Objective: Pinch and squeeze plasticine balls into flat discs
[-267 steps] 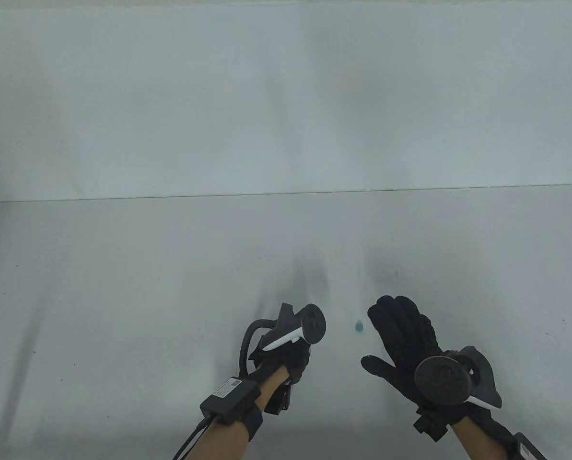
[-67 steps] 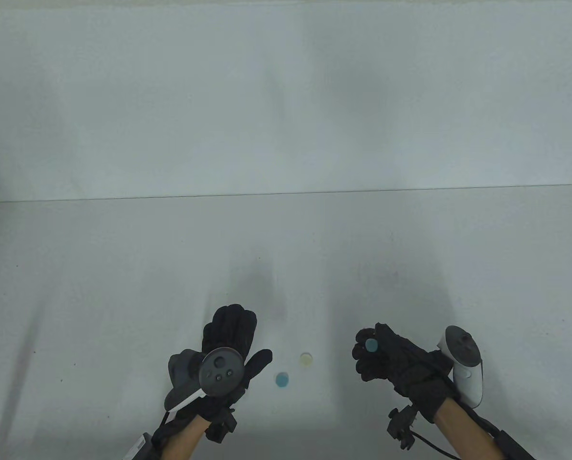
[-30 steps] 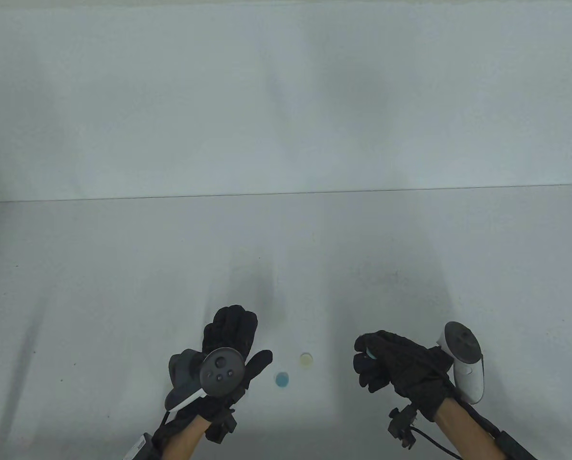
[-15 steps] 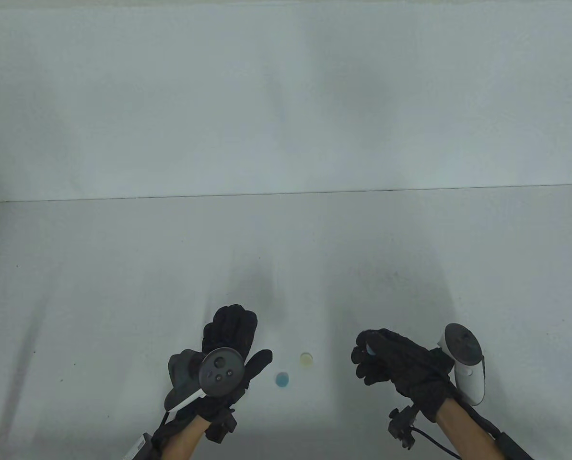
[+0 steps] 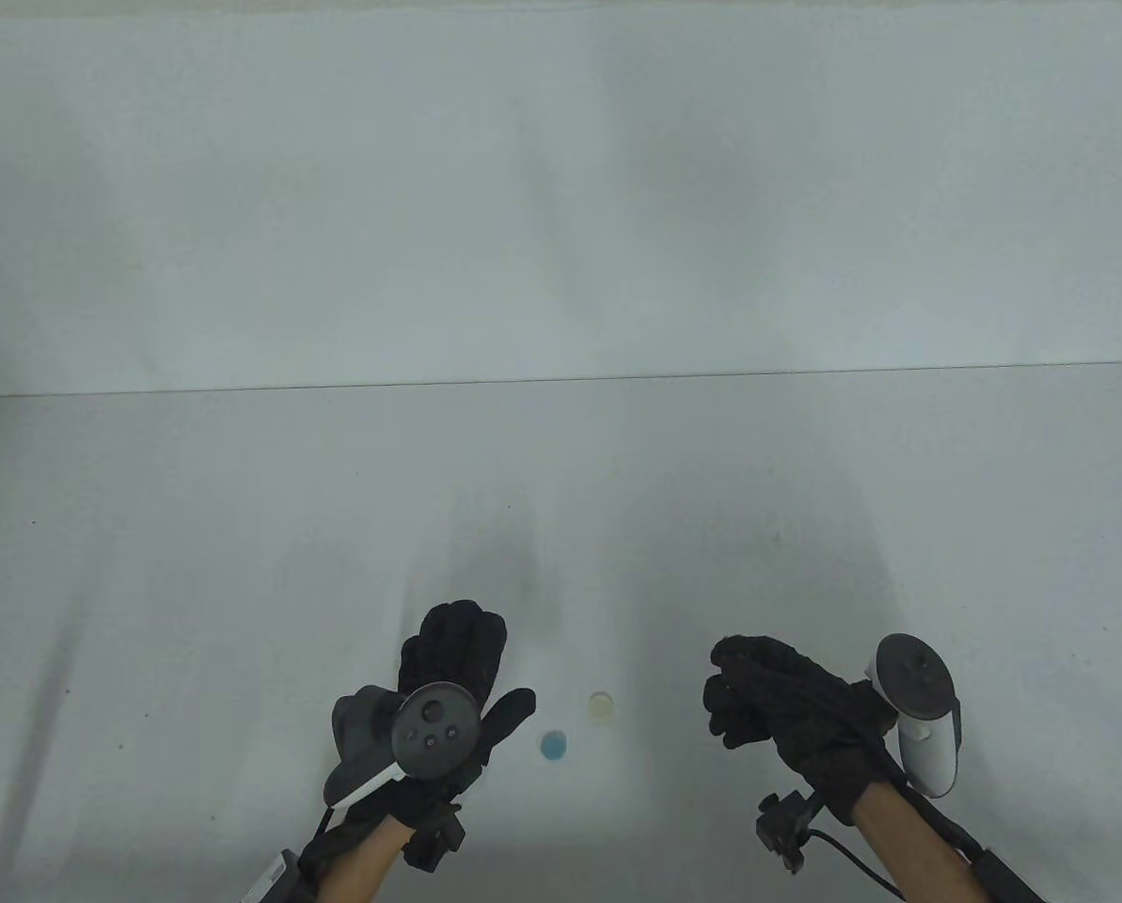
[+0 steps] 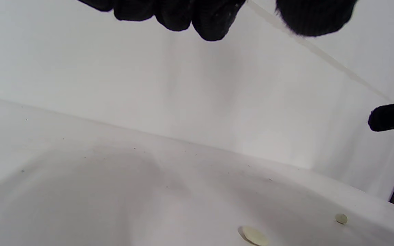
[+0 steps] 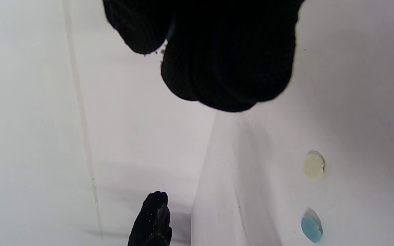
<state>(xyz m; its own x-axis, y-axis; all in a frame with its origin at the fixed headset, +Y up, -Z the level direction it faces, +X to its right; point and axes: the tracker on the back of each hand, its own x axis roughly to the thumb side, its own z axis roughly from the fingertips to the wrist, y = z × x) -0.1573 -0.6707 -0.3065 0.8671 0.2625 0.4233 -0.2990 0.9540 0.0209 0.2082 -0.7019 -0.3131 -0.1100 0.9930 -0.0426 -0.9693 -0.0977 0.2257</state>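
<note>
My right hand is raised near the table's front right, its fingers curled tight against the thumb. The blue plasticine piece it pinches is hidden inside the fingers in both views. My left hand rests flat and open, palm down, at the front left, holding nothing. A flat blue disc lies on the table just right of the left thumb. A flat pale yellow disc lies a little further right and back. Both discs show in the right wrist view, yellow and blue.
The white table ends at a white back wall. In the left wrist view a pale disc and a small pale bit lie on the table ahead of the fingers.
The right hand's fingers have closed over the blue piece, which showed between them before, and the hand has shifted slightly right. The left hand and both discs have not moved.
</note>
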